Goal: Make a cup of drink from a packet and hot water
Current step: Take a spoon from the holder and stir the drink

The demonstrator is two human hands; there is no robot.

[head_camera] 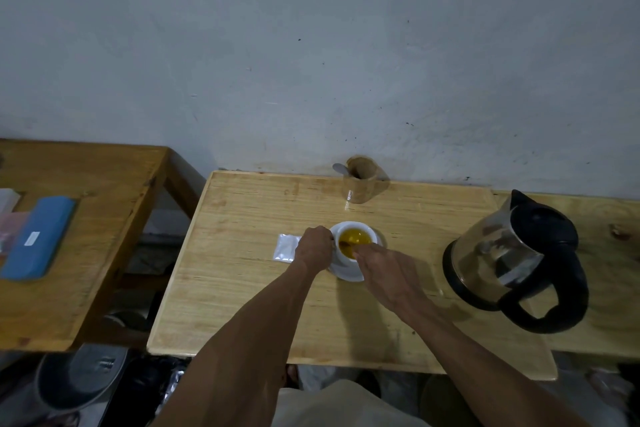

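Note:
A white cup [362, 227] holding yellow-amber liquid stands on a white saucer [349, 274] in the middle of the wooden table [242, 288]. My left hand [313, 248] is closed against the cup's left side. My right hand [388, 274] reaches in from the right, its fingertips pinched on a spoon [346, 246] whose dark bowl dips into the liquid. A flat white packet [285, 247] lies on the table just left of my left hand, partly hidden by it. A glass kettle [509, 260] with a black lid and handle stands to the right.
A wooden holder [362, 182] with a spoon in it stands at the table's back edge by the wall. A second wooden table [104, 218] on the left bears a blue case [40, 236]. Dark clutter lies on the floor below.

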